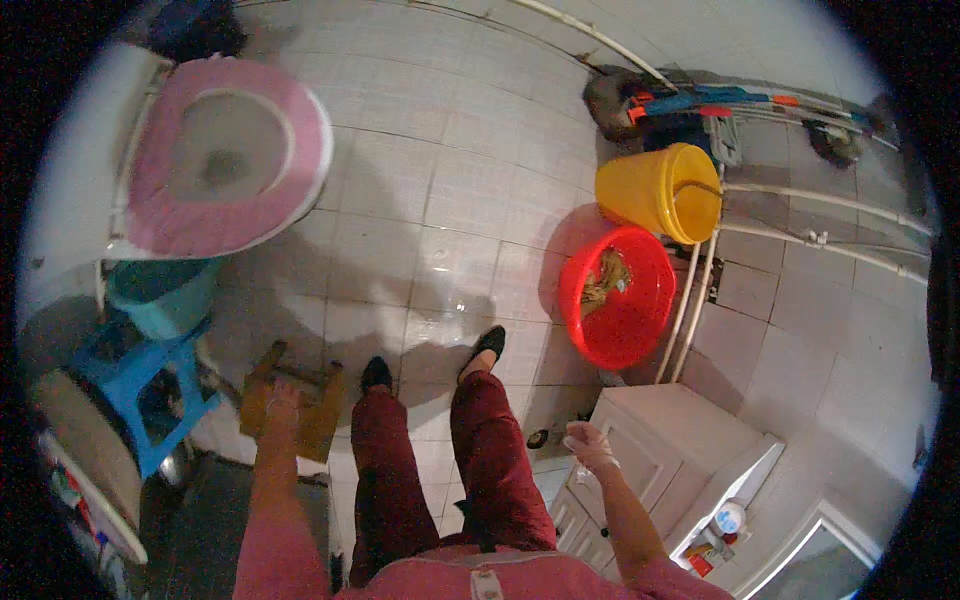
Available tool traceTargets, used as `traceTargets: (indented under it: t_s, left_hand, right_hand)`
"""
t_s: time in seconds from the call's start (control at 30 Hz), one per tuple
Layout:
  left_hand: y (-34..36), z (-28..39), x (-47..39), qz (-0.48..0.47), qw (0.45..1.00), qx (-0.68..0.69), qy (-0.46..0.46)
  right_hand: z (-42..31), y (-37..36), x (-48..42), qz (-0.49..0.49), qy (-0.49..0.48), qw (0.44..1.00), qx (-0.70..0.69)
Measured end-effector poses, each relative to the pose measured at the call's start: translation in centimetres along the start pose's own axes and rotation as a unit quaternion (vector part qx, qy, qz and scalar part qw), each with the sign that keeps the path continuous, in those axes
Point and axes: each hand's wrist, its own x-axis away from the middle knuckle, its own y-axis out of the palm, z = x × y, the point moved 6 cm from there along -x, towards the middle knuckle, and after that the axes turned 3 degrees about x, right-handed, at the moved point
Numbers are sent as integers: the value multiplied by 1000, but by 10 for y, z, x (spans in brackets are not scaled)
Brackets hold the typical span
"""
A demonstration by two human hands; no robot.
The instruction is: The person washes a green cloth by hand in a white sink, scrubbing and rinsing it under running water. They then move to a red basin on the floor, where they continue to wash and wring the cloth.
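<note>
In the head view my left hand point(283, 401) reaches down over a small brown stool point(322, 420), low on the left side; whether its fingers grip the stool cannot be made out. My right hand point(589, 444), in a thin clear glove, hangs beside the white cabinet point(645, 442) with its fingers bent; nothing shows in it for certain. Ahead on the right, a red basin point(626, 322) leans against a yellow bucket point(637, 184) and has a crumpled brownish cloth point(606, 276) inside.
A toilet with a pink seat cover point(304, 127) stands at the upper left, above a teal bucket point(169, 311) and a blue plastic stool point(135, 397). Blue-handled cleaning tools point(720, 96) and white pipes point(694, 300) line the tiled wall. A floor drain point(537, 439) lies near the cabinet.
</note>
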Motion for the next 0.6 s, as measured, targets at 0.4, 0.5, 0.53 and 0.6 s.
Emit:
traceTargets:
  t_s: [0.4,0.5,0.53,0.6]
  left_hand:
    - [-58,48,-20,-214,974,-3,73]
    - [-125,94,-53,-202,970,-43,128]
    - [-149,116,-65,-195,967,-61,151]
    - [-199,164,-86,-182,957,-106,197]
  right_hand:
    - [61,17,-63,-22,-43,999,-23]
    - [63,17,-62,2,-40,999,0]
    - [73,19,-63,14,-49,998,27]
    - [83,17,-58,30,-58,997,40]
